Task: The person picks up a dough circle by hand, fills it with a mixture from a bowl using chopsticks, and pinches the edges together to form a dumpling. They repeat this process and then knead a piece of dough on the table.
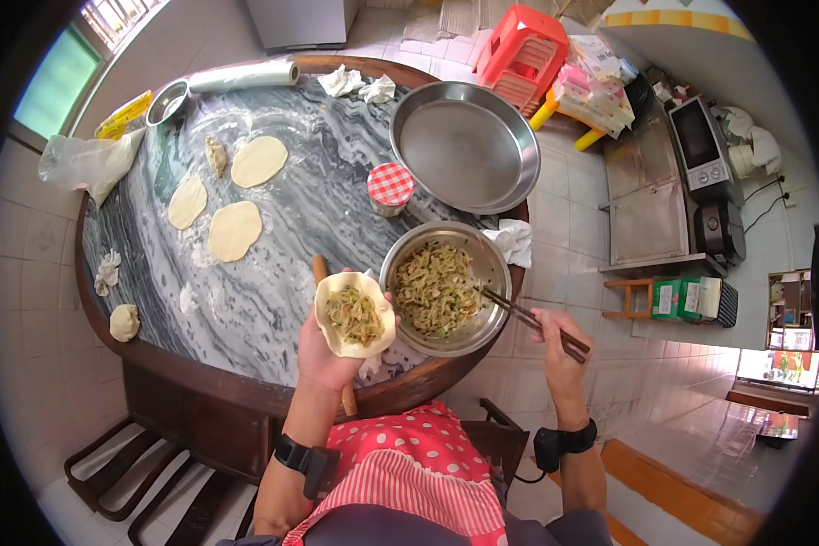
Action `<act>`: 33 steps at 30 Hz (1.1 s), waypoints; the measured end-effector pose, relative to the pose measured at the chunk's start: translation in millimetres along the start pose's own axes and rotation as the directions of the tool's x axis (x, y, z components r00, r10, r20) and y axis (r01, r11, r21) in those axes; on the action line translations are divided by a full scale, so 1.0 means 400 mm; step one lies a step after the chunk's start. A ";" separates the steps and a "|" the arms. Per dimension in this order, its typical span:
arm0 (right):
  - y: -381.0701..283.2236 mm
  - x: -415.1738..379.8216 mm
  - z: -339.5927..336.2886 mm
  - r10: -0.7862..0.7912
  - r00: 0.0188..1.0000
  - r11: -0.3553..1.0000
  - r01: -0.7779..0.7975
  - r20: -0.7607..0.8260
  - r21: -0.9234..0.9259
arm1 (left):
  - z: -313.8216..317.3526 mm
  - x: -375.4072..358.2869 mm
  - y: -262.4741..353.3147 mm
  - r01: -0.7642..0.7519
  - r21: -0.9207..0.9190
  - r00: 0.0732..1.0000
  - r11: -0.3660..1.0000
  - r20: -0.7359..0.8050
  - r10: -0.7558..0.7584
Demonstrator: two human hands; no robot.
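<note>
My left hand [323,361] is cupped under a round dough wrapper [387,329], holding it above the table's front edge. A mound of shredded filling [353,316] sits in the wrapper's middle. My right hand [562,338] grips a pair of dark chopsticks [530,318], whose tips reach into the filling at the right side of a steel bowl [394,266]. Chopped, greenish-brown filling [434,289] covers the bowl's bottom. A wooden rolling pin [319,266] lies partly hidden behind my left hand and the wrapper.
On the marble table [309,205] are flat dough rounds [235,231], a dough lump [125,322], a jar with checked lid [390,185] and a large steel pan [464,146]. At the back lie plastic wrap [244,76], a small bowl [167,104] and a flour bag [96,164].
</note>
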State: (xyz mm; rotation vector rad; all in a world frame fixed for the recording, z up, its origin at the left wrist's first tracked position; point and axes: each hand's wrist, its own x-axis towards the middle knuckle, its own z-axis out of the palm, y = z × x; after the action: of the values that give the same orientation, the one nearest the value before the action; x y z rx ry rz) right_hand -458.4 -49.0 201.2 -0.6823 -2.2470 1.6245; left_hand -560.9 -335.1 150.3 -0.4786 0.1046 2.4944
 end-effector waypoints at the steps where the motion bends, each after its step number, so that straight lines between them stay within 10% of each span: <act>1: 0.001 -0.006 -0.005 0.010 1.000 1.000 -0.010 0.027 0.007 | -0.003 0.004 -0.002 0.010 0.001 0.999 1.000 0.043 -0.010; 8: 0.021 -0.052 0.048 -0.445 0.821 0.860 0.503 0.357 -0.085 | 0.040 0.020 -0.029 0.008 0.007 0.999 1.000 -0.040 -0.007; 10: 0.045 -0.057 0.073 -0.573 0.546 0.549 0.809 0.612 -0.208 | 0.042 0.021 -0.038 0.052 0.001 0.996 0.999 0.066 -0.052; 19: 0.095 -0.041 0.044 -0.431 0.324 0.313 0.929 0.842 -0.197 | 0.143 -0.008 -0.063 0.104 -0.029 0.993 0.994 0.055 -0.103; 23: 0.007 -0.027 0.034 -0.482 0.491 0.417 0.857 0.725 -0.303 | 0.154 -0.028 -0.060 0.155 -0.047 0.986 0.987 0.065 -0.152; 25: -0.090 -0.033 0.054 -0.222 0.912 0.929 0.305 0.345 -0.208 | 0.153 -0.034 -0.064 0.195 0.000 0.980 0.981 0.049 -0.195; 26: -0.105 -0.029 0.073 -0.113 0.954 0.992 0.124 0.279 -0.021 | 0.153 -0.037 -0.069 0.212 0.001 0.976 0.977 0.053 -0.212; 29: -0.213 -0.026 0.125 0.115 0.913 0.977 -0.175 0.391 0.121 | 0.143 -0.048 -0.075 0.272 0.044 0.961 0.961 0.034 -0.274; 33: -0.239 -0.056 0.194 0.136 0.895 0.973 -0.200 0.424 0.112 | 0.118 -0.058 -0.047 0.341 0.020 0.935 0.940 0.092 -0.341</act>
State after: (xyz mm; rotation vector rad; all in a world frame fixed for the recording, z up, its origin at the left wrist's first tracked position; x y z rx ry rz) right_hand -497.0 -147.9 267.2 -0.5442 -2.3566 2.1797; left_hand -547.4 -323.5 203.4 -0.3428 -0.0116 2.1695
